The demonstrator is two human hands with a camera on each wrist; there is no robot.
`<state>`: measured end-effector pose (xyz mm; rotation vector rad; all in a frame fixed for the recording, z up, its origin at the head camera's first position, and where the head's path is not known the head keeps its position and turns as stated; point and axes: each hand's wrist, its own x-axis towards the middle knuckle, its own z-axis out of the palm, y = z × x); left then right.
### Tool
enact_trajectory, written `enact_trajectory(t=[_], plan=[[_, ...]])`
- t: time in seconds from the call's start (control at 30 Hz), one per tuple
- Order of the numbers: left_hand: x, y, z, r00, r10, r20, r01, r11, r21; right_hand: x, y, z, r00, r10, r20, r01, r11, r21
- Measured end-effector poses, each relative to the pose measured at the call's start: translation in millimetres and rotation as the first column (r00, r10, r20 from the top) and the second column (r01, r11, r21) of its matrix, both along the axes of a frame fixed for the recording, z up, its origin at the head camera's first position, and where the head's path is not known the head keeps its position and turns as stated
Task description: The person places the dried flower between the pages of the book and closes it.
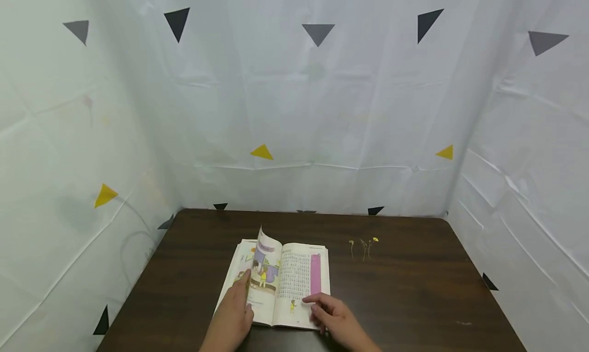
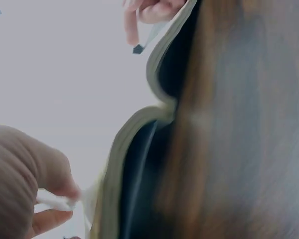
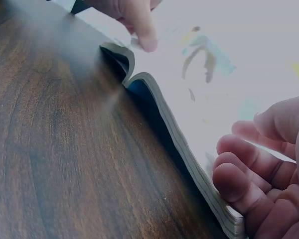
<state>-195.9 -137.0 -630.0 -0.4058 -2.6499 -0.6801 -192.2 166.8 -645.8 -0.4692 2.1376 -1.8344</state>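
An open picture book (image 1: 299, 270) lies on the table, with coloured drawings on the left and printed text beside a pink strip on the right. One left-side page (image 1: 264, 262) stands partly raised, its top corner curling up. My left hand (image 1: 232, 313) pinches this page's outer edge between thumb and finger; the left wrist view shows white paper between them. Over the lower right page hovers or rests my right hand (image 1: 333, 319), fingers loosely bent and holding nothing. In the right wrist view its fingertips (image 3: 231, 181) are close to the book's edge; contact is unclear.
Several small dried flowers with thin stems, one with a yellow head (image 1: 375, 239), lie right of the book on the dark brown wooden table (image 1: 414, 290). White sheeting (image 1: 294, 112) with grey, black and yellow triangles encloses the back and both sides.
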Motion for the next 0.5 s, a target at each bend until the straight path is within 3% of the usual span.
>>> enact_trajectory(t=[0.13, 0.27, 0.5], plan=[[-2.6, -10, 5.4, 0.999, 0.036, 0.014, -0.035, 0.999, -0.036, -1.5, 1, -1.3, 1.0, -0.005, 0.001, 0.005, 1.0, 0.003], [-5.0, -14, 8.7, 0.997, 0.062, 0.037, -0.056, 0.99, -0.133, -2.2, 1, -3.1, 1.0, -0.007, -0.006, 0.007, 1.0, 0.0], [-8.3, -1, 22.2, 0.992, 0.068, 0.107, -0.038, 0.965, -0.26, -3.0, 2, -5.4, 1.0, -0.005, 0.012, 0.005, 1.0, -0.001]])
